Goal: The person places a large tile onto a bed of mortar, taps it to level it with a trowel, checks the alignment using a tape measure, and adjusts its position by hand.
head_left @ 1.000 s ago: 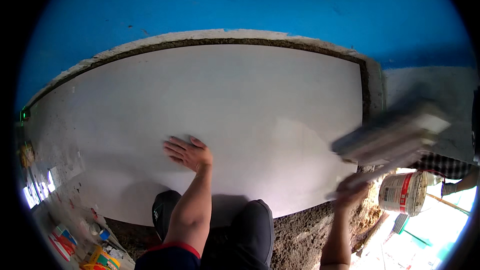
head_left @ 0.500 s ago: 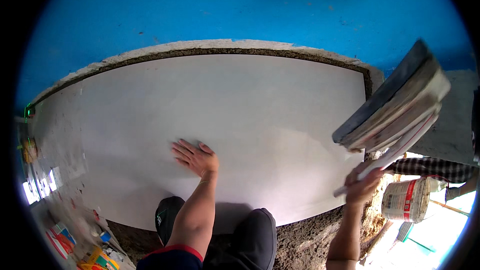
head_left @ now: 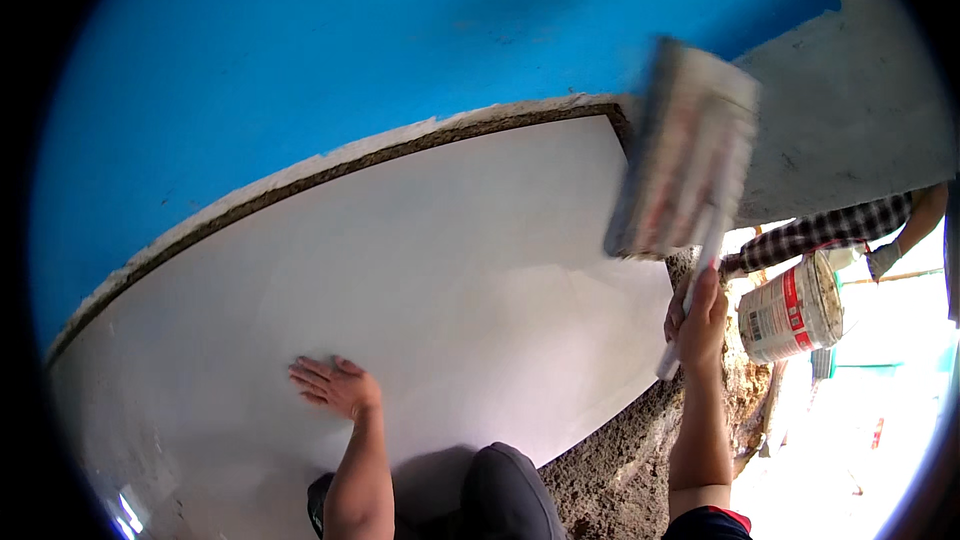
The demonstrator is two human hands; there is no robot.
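Observation:
A large, smooth white slab, like a big tile (head_left: 450, 230), lies in front of and beneath me. On its near left part rests my left hand (head_left: 338, 387), palm down, fingers stretched out, holding nothing. My right hand (head_left: 697, 312) is wrapped round the pale handle of a broad-headed mallet (head_left: 690, 155). Its wide, thick head has a dark grey face and a dirty pale back. The head is raised over the slab's far right corner and smeared by motion. No contact between the mallet and the slab shows.
A blue surface (head_left: 350, 60) borders the slab's far side, with a rough gap (head_left: 400, 161) between. Coarse mortar (head_left: 625, 465) shows along the near right edge. A dirty white bucket (head_left: 790, 310) with a red band hangs tilted beside another person's checked sleeve (head_left: 830, 230). My knee (head_left: 510, 490) is at the slab.
The mallet has swung up and left, its head turning more upright. My view has shifted right, so the clutter at lower left is gone. My left hand stays flat on the slab.

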